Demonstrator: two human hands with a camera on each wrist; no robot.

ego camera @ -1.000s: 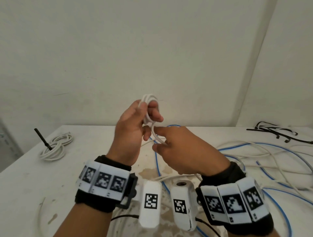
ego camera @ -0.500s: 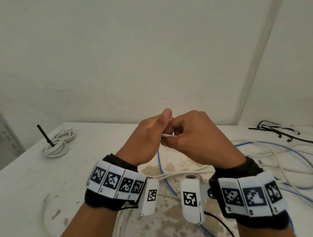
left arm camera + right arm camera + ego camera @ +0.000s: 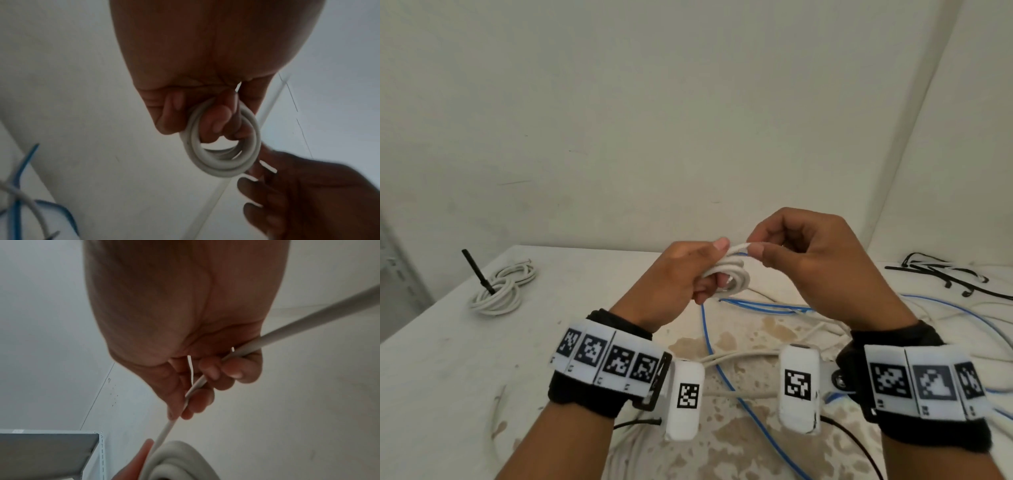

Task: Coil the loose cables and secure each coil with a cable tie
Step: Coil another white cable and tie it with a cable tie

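Note:
My left hand (image 3: 688,274) holds a small coil of white cable (image 3: 729,277) above the table, its fingers curled through the loops; the left wrist view shows the coil (image 3: 222,146) wound round those fingers. My right hand (image 3: 801,250) pinches the free run of the same white cable (image 3: 739,246) just right of the coil. In the right wrist view that cable (image 3: 197,384) passes through the curled fingers and runs down to the coil (image 3: 174,462). No cable tie shows in either hand.
A finished white coil with a black tie (image 3: 500,291) lies at the table's far left. Loose blue cables (image 3: 722,370) and white cables (image 3: 962,308) sprawl over the stained table (image 3: 448,377). Black cable ties (image 3: 941,274) lie at the far right. Walls close behind.
The hands parted after meeting half a second ago. The right hand moved right and up, drawing cable across the coil; the left hand dropped slightly and the coil now hangs flatter.

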